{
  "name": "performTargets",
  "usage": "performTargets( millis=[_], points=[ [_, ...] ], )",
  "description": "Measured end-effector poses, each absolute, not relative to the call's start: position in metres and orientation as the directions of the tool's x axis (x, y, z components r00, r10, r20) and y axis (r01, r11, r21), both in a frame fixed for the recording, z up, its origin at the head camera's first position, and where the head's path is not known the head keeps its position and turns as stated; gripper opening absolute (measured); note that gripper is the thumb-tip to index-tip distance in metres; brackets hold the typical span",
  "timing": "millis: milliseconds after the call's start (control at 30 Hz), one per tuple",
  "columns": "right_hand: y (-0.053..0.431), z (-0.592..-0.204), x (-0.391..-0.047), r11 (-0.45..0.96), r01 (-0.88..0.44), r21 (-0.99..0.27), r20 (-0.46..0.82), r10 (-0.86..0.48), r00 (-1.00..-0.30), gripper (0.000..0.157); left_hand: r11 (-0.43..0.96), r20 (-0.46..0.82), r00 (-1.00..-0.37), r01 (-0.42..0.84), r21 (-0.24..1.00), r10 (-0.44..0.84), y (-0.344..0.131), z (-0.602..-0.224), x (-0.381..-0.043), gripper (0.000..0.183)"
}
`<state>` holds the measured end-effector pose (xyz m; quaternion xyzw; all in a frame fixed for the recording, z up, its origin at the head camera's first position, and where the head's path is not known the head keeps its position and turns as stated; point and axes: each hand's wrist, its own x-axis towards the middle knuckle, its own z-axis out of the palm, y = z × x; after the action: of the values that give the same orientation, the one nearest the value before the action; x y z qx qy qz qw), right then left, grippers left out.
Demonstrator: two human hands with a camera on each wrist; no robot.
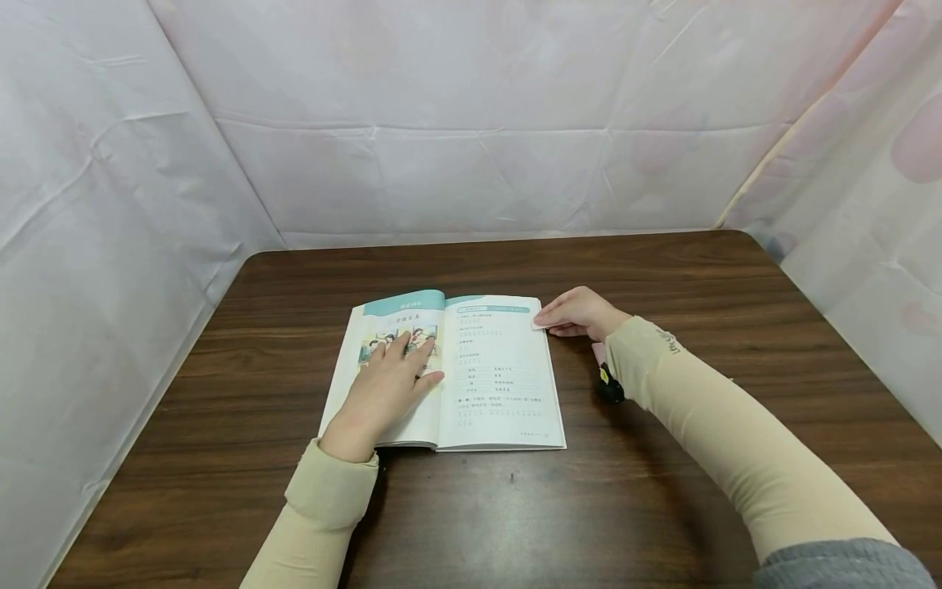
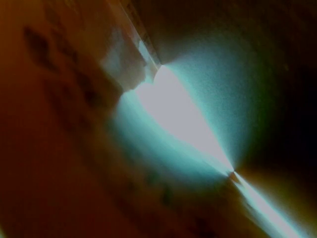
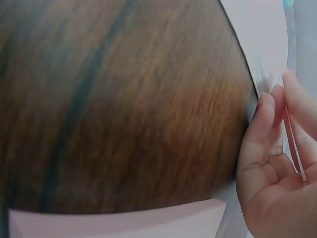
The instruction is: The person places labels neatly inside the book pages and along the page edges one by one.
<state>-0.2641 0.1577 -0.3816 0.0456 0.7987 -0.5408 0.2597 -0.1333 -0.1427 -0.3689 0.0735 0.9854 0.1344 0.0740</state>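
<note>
An open book [image 1: 500,409] lies on the table with an illustrated left page and a text-filled right page. On the left page rests my left hand [image 1: 384,388], fingers spread over the picture. At the upper right edge of the book is my right hand [image 1: 577,312]. It pinches a thin pale pink card [image 3: 295,148] between thumb and fingers, the card's end overlapping the page edge in the head view. Fingertips [image 3: 267,99] are right at the page edge in the right wrist view. The left wrist view shows mostly dark blur and bright glare.
The dark wooden table [image 1: 515,515] has rounded far corners. Pale curtains [image 1: 471,164] hang behind it and on both sides. A small black object [image 1: 609,386] with a yellow mark sits under the right wrist.
</note>
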Motion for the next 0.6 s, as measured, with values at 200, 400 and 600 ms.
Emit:
performTargets(
  millis=[200,400,600],
  points=[
    [0.1561,-0.3827,-0.2642,0.415,0.336,-0.845,-0.446,-0.202,-0.872,0.033,0.953,-0.132,-0.978,0.12,0.278,0.162,-0.1428,-0.3687,-0.1333,0.061],
    [0.1526,-0.3823,-0.2623,0.427,0.322,-0.845,-0.432,-0.191,-0.881,0.026,0.952,-0.136,-0.977,0.119,0.283,0.162,-0.143,-0.3679,-0.1323,0.061],
    [0.1505,-0.3831,-0.2616,0.444,0.317,-0.838,-0.427,-0.173,-0.887,0.026,0.952,-0.142,-0.977,0.113,0.283,0.158,-0.1433,-0.3679,-0.1319,0.061]
  ],
)
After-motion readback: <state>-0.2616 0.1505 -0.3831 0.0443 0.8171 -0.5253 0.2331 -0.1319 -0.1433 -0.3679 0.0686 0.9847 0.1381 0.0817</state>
